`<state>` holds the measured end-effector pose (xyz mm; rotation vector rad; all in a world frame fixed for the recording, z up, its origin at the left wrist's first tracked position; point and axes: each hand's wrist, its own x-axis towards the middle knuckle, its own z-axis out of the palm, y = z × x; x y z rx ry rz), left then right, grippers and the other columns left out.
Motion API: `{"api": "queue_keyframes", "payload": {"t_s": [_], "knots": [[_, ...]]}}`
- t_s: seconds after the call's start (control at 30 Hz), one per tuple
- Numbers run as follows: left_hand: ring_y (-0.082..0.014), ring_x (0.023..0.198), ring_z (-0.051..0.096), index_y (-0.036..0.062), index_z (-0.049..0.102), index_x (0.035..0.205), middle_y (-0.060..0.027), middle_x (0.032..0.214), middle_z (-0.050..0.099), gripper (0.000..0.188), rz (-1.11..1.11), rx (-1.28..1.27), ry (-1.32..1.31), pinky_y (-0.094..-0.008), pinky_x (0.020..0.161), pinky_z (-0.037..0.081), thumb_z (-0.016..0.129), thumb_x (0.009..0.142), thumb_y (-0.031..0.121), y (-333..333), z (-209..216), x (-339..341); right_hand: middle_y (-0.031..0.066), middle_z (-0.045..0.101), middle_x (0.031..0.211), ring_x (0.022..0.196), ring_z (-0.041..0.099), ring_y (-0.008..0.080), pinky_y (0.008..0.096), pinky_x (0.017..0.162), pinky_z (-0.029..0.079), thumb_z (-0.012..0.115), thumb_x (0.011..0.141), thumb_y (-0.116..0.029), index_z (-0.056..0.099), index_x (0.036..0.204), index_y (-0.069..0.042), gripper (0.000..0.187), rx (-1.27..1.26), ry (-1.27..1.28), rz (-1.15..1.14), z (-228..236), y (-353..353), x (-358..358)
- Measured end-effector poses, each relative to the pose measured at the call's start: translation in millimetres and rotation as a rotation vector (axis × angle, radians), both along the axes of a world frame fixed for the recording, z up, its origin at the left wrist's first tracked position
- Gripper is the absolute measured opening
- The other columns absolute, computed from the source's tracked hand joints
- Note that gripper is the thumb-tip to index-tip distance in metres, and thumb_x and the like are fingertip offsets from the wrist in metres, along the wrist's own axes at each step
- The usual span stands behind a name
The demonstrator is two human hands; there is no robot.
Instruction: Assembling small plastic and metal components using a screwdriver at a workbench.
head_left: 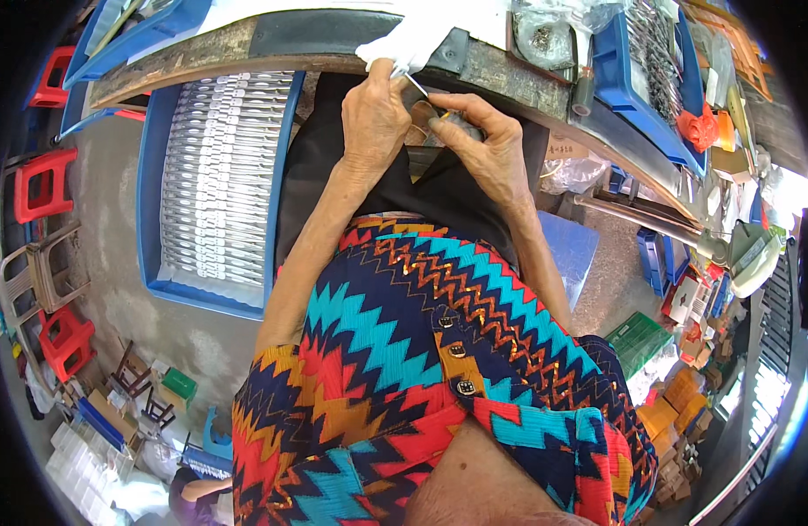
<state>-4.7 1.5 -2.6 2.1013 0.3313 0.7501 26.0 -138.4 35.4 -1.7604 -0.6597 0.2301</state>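
Observation:
My left hand [373, 121] is closed at the bench edge, its fingers around a slim shiny metal piece [417, 86] whose end sticks out toward the right. A white cloth [402, 46] bunches over those fingertips and reaches onto the bench. Just to the right, my right hand [484, 140] is closed in a pinch, thumb against forefinger, near the tip of the metal piece. What sits in that pinch is too small to make out. Below both hands a dark cloth [320, 140] covers my lap.
At my left stands a blue tray [148, 219] with rows of slender silver metal pieces [218, 175]. The worn wooden bench [193, 63] curves ahead. It bears a blue bin [616, 79] of dark metal pieces and a clear container [544, 39]. Red stools [46, 184] stand far left.

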Motion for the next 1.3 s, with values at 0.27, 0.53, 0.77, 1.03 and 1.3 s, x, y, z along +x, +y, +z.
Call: {"api": "queue_keyframes", "payload": {"t_s": [0.27,0.53,0.77,1.03,1.3], "knots": [[-0.0373,0.059,0.057,-0.0004,0.051,0.087,-0.0212,0.06,0.052,0.011,-0.011,0.045,-0.027,-0.0403,0.048,0.041,0.047,0.085,0.01,-0.4,7.4,-2.1,0.0052,0.048,0.067,0.057,0.054,0.0203,0.0315,0.049,0.042,0.064,0.071,-0.017,0.06,0.093,-0.013,0.023,-0.608,-0.876,-0.098,23.0,9.4,-12.5],[-0.0342,0.064,0.059,-0.0005,0.052,0.078,-0.0173,0.072,0.056,0.007,-0.003,0.109,-0.029,-0.0399,0.054,0.047,0.056,0.074,0.003,-3.6,6.5,0.0,0.0107,0.052,0.063,0.056,0.055,0.0283,0.0357,0.05,0.045,0.063,0.07,-0.005,0.06,0.093,-0.008,0.024,-0.345,-0.536,-0.037,13.6,5.9,-5.4],[-0.0396,0.062,0.057,-0.0013,0.049,0.091,-0.0231,0.065,0.054,0.011,0.02,0.041,-0.017,-0.0417,0.048,0.042,0.049,0.083,0.005,-2.8,0.8,-0.5,0.0149,0.06,0.071,0.061,0.061,0.0214,0.0296,0.053,0.047,0.062,0.072,-0.004,0.062,0.092,-0.003,0.02,-0.291,-0.155,-0.079,24.2,13.9,-11.9],[-0.0385,0.061,0.058,-0.0009,0.049,0.09,-0.0224,0.063,0.054,0.009,0.015,0.066,-0.01,-0.0403,0.047,0.043,0.049,0.082,0.004,-2.2,2.8,0.8,0.0041,0.058,0.065,0.046,0.049,0.0065,0.0192,0.037,0.034,0.066,0.072,-0.004,0.061,0.095,0.001,0.024,-0.074,0.651,-0.123,36.6,13.0,-4.0],[-0.0361,0.059,0.058,0.0008,0.046,0.081,-0.0201,0.062,0.056,0.009,0.049,0.16,-0.022,-0.0413,0.048,0.045,0.052,0.078,0.005,-2.6,4.5,2.4,0.0042,0.056,0.063,0.042,0.045,0.0053,0.0174,0.033,0.027,0.066,0.072,-0.003,0.06,0.095,0.001,0.025,0.162,0.881,-0.095,31.9,8.4,0.5]]}}
